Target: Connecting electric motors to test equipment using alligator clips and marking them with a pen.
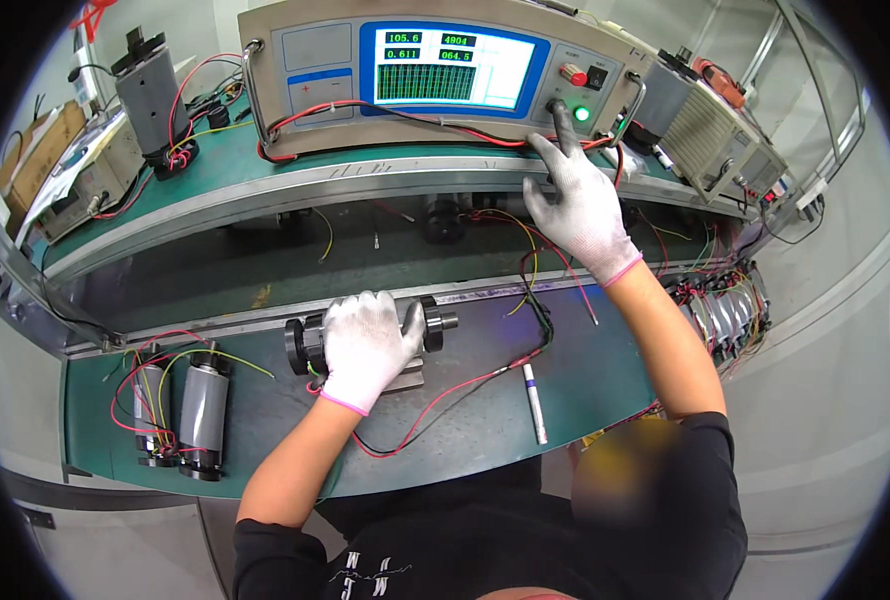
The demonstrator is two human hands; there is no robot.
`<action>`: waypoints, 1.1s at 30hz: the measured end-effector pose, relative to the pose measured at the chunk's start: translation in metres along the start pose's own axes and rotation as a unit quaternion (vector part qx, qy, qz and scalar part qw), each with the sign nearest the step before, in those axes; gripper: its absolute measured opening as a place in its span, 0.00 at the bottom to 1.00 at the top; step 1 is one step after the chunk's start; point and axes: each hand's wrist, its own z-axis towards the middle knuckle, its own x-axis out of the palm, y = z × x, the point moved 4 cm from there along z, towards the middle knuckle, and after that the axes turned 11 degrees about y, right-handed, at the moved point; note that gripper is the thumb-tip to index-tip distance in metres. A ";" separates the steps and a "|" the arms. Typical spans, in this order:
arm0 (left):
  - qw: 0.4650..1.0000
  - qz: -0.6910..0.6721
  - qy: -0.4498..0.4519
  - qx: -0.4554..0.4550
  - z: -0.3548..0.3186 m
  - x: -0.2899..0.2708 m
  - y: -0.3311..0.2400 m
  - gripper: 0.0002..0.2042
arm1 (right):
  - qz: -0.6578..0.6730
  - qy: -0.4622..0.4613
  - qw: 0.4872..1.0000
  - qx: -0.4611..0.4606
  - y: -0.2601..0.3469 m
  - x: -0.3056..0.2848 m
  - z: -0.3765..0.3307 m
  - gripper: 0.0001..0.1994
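Observation:
My left hand, in a white glove with dark fingertips, is wrapped over a cylindrical electric motor lying on its side. A grey metal block supports it, and its shaft points right. Most of the motor's body is hidden under the glove. My right hand, gloved alike, reaches up to a bench tester; its index fingertip rests at a control on the front panel, which it covers. The other fingers are apart and hold nothing. Beside that fingertip a green button glows, below a red knob.
Two grey motors with loose leads stand at the bench's left. A white marker and red and black leads lie right of my left hand. A metal shelf edge crosses above. Several wired motors sit far right.

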 end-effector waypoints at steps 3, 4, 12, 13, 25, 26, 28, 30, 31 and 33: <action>1.000 0.005 0.007 -0.001 -0.001 0.003 0.001 0.24 | 0.032 -0.005 0.999 -0.016 -0.004 -0.003 0.000 0.24; 1.000 0.004 0.006 0.000 -0.002 0.004 0.000 0.24 | 0.030 -0.001 1.000 0.001 -0.007 -0.005 0.001 0.24; 1.000 0.021 -0.006 0.007 0.001 -0.007 -0.002 0.23 | 0.084 0.024 0.993 -0.083 -0.023 -0.042 -0.024 0.22; 0.999 0.032 -0.020 0.012 0.001 -0.007 -0.001 0.23 | 0.214 0.150 0.965 -0.030 -0.027 -0.032 -0.045 0.22; 0.974 -0.201 -0.004 0.108 -0.003 -0.027 -0.017 0.18 | 0.198 0.275 0.938 -0.066 -0.057 0.121 -0.224 0.17; 0.934 -0.338 -0.017 0.118 -0.010 -0.035 -0.018 0.17 | 0.197 0.252 0.946 -0.054 -0.055 0.114 -0.222 0.17; 0.871 -0.458 0.075 0.163 -0.040 -0.033 -0.036 0.17 | 0.217 0.264 0.939 -0.033 -0.046 0.096 -0.217 0.15; 0.919 -0.335 0.055 0.202 -0.072 -0.012 -0.059 0.18 | 0.233 0.274 0.933 -0.025 -0.033 0.076 -0.215 0.15; 0.918 -0.329 0.114 0.188 -0.085 0.008 -0.069 0.19 | 0.242 0.285 0.927 -0.040 -0.027 0.067 -0.216 0.14; 0.905 -0.339 0.186 0.176 -0.103 0.038 -0.073 0.19 | 0.255 0.317 0.909 -0.093 -0.021 0.056 -0.216 0.13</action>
